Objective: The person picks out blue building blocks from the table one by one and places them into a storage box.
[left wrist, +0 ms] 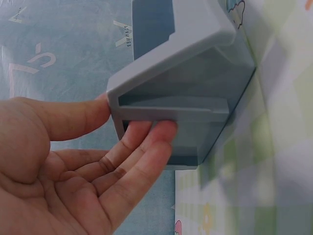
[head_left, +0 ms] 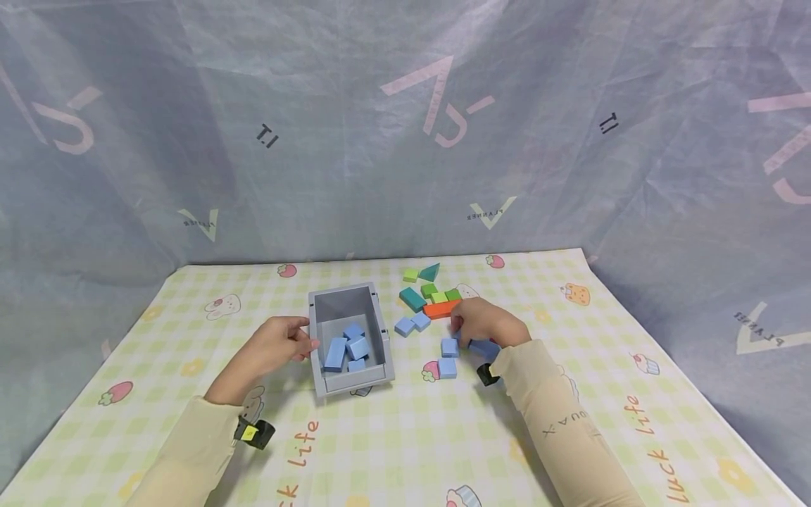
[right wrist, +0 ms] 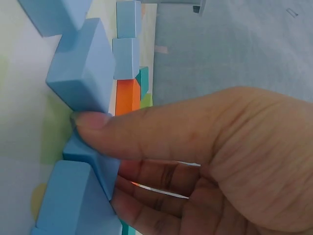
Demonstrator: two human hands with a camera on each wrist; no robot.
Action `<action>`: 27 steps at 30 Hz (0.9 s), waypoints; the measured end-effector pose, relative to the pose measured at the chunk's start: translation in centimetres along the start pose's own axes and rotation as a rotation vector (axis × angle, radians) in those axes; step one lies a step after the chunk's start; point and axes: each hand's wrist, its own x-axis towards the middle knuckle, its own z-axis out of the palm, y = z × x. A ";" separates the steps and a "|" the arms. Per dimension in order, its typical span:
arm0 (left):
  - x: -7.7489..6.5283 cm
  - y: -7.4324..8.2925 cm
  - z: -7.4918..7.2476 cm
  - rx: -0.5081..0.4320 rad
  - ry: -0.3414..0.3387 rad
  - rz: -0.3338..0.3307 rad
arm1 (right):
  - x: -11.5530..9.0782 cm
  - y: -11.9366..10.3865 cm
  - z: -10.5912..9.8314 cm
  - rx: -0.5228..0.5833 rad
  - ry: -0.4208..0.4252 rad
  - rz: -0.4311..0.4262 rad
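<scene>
On the tablecloth stands a grey plastic box (head_left: 357, 381) with several blue blocks (head_left: 334, 355) inside. My left hand (head_left: 274, 346) holds its left side; in the left wrist view the thumb is at the rim and fingertips touch the outer wall under it. To the right of the box, my right hand (head_left: 486, 321) reaches down among loose blue blocks. In the right wrist view its thumb and fingers pinch a blue block (right wrist: 103, 169), partly hidden by the thumb. Other blue blocks (right wrist: 82, 66) lie close on both sides of it.
Beyond the right hand lie an orange block (head_left: 441, 310), a teal block (head_left: 412, 299), a teal triangular block (head_left: 430, 272) and several green blocks (head_left: 429, 290). Two blue blocks (head_left: 404, 326) sit between these and the box. A grey-blue printed curtain (head_left: 405, 176) hangs behind the table.
</scene>
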 end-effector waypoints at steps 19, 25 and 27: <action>0.0 -0.2 0.1 0.007 -0.002 -0.003 | 0.8 0.7 -0.7 0.043 0.172 0.039; 0.0 -0.3 0.1 0.006 -0.003 0.008 | 1.0 0.5 -1.0 0.061 0.360 -0.055; 0.0 -0.3 0.1 0.007 -0.003 0.009 | 1.0 0.1 -1.0 0.081 0.421 -0.096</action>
